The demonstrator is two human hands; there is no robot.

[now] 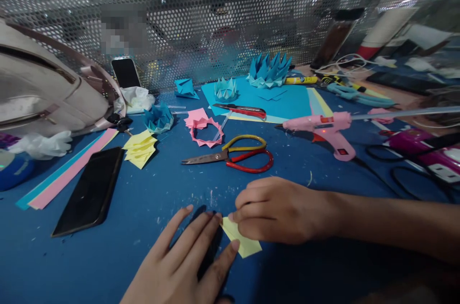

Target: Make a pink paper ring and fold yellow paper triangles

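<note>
The folded yellow paper (249, 247) on the counter (138, 194) between the hands should be light, crisp and easily creased, best held by its edges, with the left hand (176, 265) spread open against its left side and the right hand (278, 210) curled over its upper part, pinching or merely pressing, I cannot tell.

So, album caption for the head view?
Left hand and right hand touch creased pale yellow paper on a blue tabletop.
</note>
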